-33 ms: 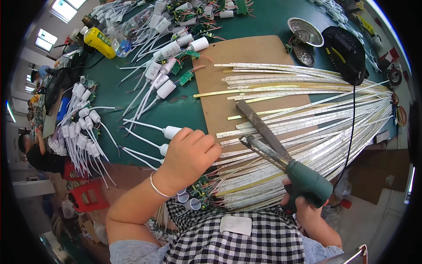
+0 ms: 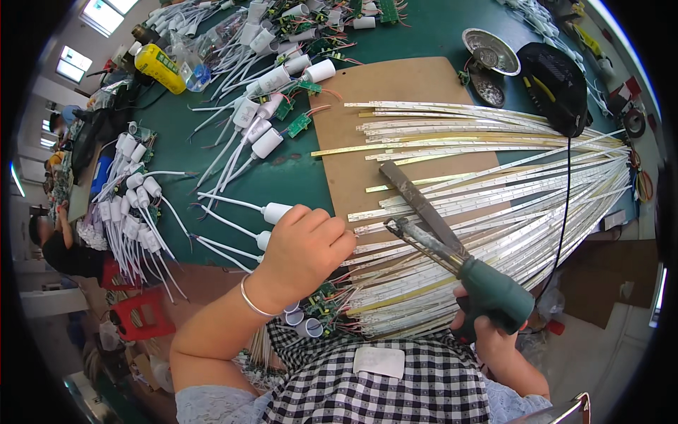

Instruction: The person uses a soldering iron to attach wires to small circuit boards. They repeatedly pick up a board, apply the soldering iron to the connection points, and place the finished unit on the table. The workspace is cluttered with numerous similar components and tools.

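My left hand [image 2: 308, 247] is closed, knuckles up, above the near-left ends of the LED strips [image 2: 452, 173]. What its fingers hold is hidden beneath it. White plastic lamp caps [image 2: 276, 213] with white cables lie against its left side. In my right hand [image 2: 487, 326] is a green soldering gun [image 2: 498, 291], its metal tip pointing up and left over the strips. A dark flat bar [image 2: 424, 205] lies across the strips, partly behind the gun. Green circuit boards with thin wires [image 2: 326, 300] sit below my left wrist, beside more white caps [image 2: 309, 327].
A brown board [image 2: 402, 78] lies under the strips on the green table [image 2: 311, 191]. Piles of capped cables [image 2: 134, 205] fill the left and back. A metal bowl [image 2: 491, 51], a black cap-like object [image 2: 554, 88] and a yellow bottle [image 2: 159, 67] stand farther off. A black cord [image 2: 567, 191] crosses the strips.
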Demonstrator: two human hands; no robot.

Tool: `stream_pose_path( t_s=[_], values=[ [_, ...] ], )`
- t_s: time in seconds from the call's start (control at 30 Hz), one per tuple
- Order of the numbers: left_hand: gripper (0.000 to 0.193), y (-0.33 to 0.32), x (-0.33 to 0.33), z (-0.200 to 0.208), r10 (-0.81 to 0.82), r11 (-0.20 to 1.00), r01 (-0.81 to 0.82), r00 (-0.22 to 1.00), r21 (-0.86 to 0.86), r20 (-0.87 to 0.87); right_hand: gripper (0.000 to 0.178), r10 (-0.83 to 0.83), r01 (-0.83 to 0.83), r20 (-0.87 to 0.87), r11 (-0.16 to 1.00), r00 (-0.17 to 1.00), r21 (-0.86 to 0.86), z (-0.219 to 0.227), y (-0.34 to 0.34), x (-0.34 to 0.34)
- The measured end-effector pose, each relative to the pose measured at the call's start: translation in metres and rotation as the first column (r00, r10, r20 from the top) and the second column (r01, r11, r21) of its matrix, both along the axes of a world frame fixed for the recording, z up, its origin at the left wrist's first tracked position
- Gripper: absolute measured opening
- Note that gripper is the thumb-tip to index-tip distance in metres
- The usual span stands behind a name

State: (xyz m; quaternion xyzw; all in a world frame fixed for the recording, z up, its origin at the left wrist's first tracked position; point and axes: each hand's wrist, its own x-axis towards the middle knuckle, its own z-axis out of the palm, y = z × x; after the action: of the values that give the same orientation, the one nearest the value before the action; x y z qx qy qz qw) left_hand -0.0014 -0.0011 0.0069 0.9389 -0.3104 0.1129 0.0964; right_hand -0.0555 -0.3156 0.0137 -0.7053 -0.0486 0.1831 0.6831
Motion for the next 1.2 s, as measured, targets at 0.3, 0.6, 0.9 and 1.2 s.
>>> stream_pose_path(
  t_s=[0.3, 0.6, 0.9, 1.2],
  values=[
    [0.019, 0.009, 0.0, -0.007, 0.01, 0.987, -0.01, 1.0, -0.162, 0.002, 0.032, 0.09, -0.09, -0.012, 0.97, 0.996, -0.227, 0.001, 0.003, -0.001],
    [0.019, 0.009, 0.004, -0.009, -0.03, 0.986, 0.031, 1.0, -0.166, 0.005, 0.033, 0.136, -0.119, 0.025, 0.935, 0.99, -0.335, -0.001, 0.008, 0.005],
    [0.018, 0.009, 0.005, -0.011, -0.07, 0.97, 0.089, 0.993, -0.228, 0.092, 0.052, 0.26, -0.113, 0.313, 0.901, 0.913, -0.419, -0.007, 0.004, 0.008],
    [0.019, 0.005, 0.011, -0.008, -0.092, 0.984, 0.092, 0.996, -0.15, 0.01, 0.035, -0.031, 0.032, 0.052, 0.999, 0.998, -0.036, 0.004, 0.007, 0.006]
  ],
)
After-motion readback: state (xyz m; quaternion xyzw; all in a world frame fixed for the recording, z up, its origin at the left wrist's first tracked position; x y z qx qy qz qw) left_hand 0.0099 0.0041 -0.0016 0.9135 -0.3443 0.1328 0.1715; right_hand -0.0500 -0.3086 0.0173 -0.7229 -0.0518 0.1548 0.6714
